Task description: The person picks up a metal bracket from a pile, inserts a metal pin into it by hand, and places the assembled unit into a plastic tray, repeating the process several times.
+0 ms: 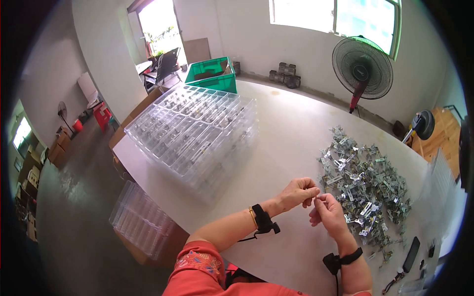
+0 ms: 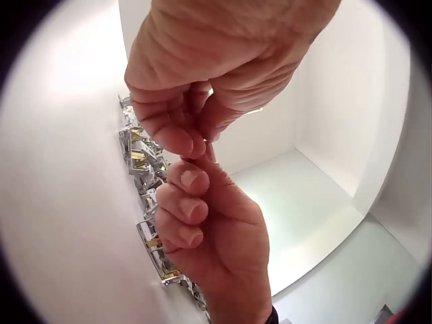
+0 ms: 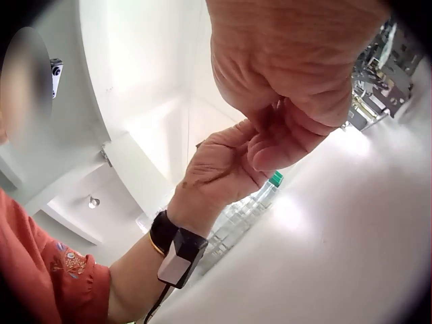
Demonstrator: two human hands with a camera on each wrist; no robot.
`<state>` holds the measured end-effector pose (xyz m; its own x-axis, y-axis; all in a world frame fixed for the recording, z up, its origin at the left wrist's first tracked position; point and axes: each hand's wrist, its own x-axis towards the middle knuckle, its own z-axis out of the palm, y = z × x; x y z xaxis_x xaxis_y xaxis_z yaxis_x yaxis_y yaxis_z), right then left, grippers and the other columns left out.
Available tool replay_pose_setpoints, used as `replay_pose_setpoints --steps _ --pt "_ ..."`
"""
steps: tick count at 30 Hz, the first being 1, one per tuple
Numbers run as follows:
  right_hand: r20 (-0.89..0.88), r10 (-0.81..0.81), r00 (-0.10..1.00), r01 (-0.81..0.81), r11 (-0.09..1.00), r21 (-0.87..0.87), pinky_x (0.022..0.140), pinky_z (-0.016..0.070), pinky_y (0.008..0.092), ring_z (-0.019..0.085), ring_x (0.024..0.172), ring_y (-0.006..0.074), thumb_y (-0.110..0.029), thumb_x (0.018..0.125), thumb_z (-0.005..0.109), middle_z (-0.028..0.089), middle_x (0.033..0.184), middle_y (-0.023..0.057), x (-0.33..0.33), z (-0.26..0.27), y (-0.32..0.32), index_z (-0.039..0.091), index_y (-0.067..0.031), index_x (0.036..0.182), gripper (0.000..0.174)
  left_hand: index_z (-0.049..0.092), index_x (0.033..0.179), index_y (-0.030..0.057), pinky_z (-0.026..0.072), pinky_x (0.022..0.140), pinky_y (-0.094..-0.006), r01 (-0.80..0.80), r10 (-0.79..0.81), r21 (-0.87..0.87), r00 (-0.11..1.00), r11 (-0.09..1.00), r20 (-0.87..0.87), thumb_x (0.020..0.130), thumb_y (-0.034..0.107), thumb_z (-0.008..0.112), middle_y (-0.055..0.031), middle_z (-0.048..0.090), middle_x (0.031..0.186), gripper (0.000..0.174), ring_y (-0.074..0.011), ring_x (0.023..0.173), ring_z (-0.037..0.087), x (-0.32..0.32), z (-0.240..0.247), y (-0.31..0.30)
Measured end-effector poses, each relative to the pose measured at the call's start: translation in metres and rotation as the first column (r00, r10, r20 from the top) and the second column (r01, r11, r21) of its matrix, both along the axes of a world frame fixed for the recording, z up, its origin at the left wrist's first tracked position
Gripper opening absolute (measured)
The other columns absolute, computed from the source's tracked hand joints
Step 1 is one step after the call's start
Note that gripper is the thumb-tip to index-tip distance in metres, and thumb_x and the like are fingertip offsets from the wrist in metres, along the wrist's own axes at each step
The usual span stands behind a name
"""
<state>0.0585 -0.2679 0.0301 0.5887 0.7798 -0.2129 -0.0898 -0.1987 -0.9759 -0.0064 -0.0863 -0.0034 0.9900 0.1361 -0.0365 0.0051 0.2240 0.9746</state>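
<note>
Both hands meet at their fingertips above the table, just left of a heap of small metal parts (image 1: 365,187). The left hand (image 1: 297,192) has its thumb and fingers pinched together around something too small to make out. Against it, the right hand (image 1: 328,214) pinches with thumb and index finger, its other fingers curled. In the left wrist view the left hand (image 2: 223,61) comes from above and the right hand (image 2: 223,229) from below, their tips touching. The right wrist view shows the right hand (image 3: 297,81) covering the left hand's (image 3: 216,169) fingertips; whatever lies between them is hidden.
Stacked clear compartment trays (image 1: 197,123) holding small parts stand at the table's left, with a green crate (image 1: 212,74) behind. More clear trays (image 1: 143,222) sit on a box beside the table. A black tool-like object (image 1: 411,254) lies at the right edge; a fan (image 1: 363,69) stands beyond.
</note>
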Motion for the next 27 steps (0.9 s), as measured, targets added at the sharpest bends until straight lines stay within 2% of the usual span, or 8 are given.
replay_pose_setpoints --steps 2,4,7,10,11,12,14,27 --pt "0.107 0.006 0.994 0.013 0.983 -0.182 0.057 0.0533 0.0268 0.065 0.063 0.0134 -0.021 0.103 0.059 0.068 0.081 0.0064 -0.008 0.017 -0.001 0.057 0.0001 0.109 0.021 0.061 0.098 0.0019 0.0501 0.058 -0.0261 -0.006 0.006 -0.066 1.000 0.998 0.001 0.100 0.023 0.066 -0.0028 0.062 0.078 0.022 -0.0103 0.066 0.060 0.001 -0.008 0.007" --pt "0.596 0.078 0.799 0.051 0.979 -0.196 0.057 0.0515 0.0275 0.065 0.062 0.0139 -0.017 0.099 0.065 0.069 0.079 0.0083 -0.026 0.035 -0.001 0.059 0.0008 0.107 0.020 0.060 0.098 0.0028 0.0496 0.058 -0.0260 -0.013 0.013 -0.132 1.000 0.991 -0.003 0.100 0.024 0.066 -0.0023 0.062 0.078 0.022 -0.0105 0.066 0.060 0.003 -0.021 0.014" --pt "0.418 0.353 0.837 -0.389 0.921 0.001 0.068 0.0547 0.0312 0.069 0.075 0.0199 -0.009 0.095 0.067 0.069 0.088 0.0124 -0.068 0.065 0.003 0.066 -0.0052 0.106 0.012 0.060 0.099 0.0041 0.0494 0.059 -0.0260 -0.030 0.018 -0.243 0.999 0.970 -0.050 0.099 0.025 0.067 -0.0015 0.061 0.077 0.022 -0.0106 0.066 0.059 0.006 -0.040 0.020" --pt "0.650 0.580 0.491 -0.809 0.581 0.093 0.075 0.0579 0.0368 0.069 0.090 0.0258 -0.008 0.094 0.064 0.068 0.100 0.0097 -0.120 0.087 0.025 0.067 -0.0058 0.111 0.017 0.060 0.097 0.0042 0.0507 0.057 -0.0253 0.016 -0.013 -0.249 1.000 0.968 0.010 0.098 0.029 0.068 -0.0014 0.061 0.076 0.026 -0.0098 0.065 0.060 0.007 -0.040 0.025" --pt "0.619 0.666 0.416 -0.884 0.455 0.105 0.079 0.0568 0.0368 0.066 0.096 0.0306 -0.011 0.090 0.071 0.064 0.109 0.0132 -0.134 0.094 0.033 0.065 -0.0024 0.117 0.029 0.060 0.098 0.0048 0.0504 0.059 -0.0262 0.036 -0.036 -0.257 0.999 0.966 0.008 0.099 0.027 0.068 -0.0010 0.061 0.077 0.024 -0.0100 0.066 0.060 0.007 -0.039 0.025" --pt "0.544 0.734 0.406 -0.908 0.393 0.147 0.092 0.0507 0.0414 0.061 0.107 0.0338 -0.016 0.089 0.071 0.061 0.115 0.0154 -0.147 0.092 0.033 0.065 -0.0089 0.118 0.030 0.059 0.098 0.0053 0.0500 0.060 -0.0271 0.057 -0.058 -0.265 0.998 0.963 0.005 0.100 0.025 0.067 -0.0007 0.061 0.079 0.022 -0.0102 0.067 0.059 0.006 -0.038 0.025" --pt "0.609 0.699 0.375 -0.927 0.270 0.260 0.089 0.0511 0.0414 0.061 0.103 0.0352 -0.015 0.087 0.072 0.061 0.113 0.0154 -0.163 0.094 0.050 0.065 -0.0080 0.117 0.031 0.059 0.098 0.0053 0.0502 0.060 -0.0272 0.059 -0.059 -0.263 0.998 0.963 0.005 0.100 0.025 0.067 -0.0006 0.061 0.079 0.021 -0.0102 0.067 0.060 0.004 -0.034 0.023" --pt "0.637 0.608 0.474 -0.878 0.272 0.394 0.077 0.0496 0.0412 0.060 0.090 0.0346 -0.014 0.093 0.065 0.059 0.104 0.0146 -0.179 0.100 0.063 0.065 -0.0095 0.107 0.015 0.060 0.099 0.0051 0.0537 0.063 -0.0271 0.103 -0.109 -0.224 0.994 0.969 -0.017 0.101 0.024 0.066 -0.0014 0.063 0.080 0.020 -0.0107 0.070 0.064 0.007 -0.037 0.027"
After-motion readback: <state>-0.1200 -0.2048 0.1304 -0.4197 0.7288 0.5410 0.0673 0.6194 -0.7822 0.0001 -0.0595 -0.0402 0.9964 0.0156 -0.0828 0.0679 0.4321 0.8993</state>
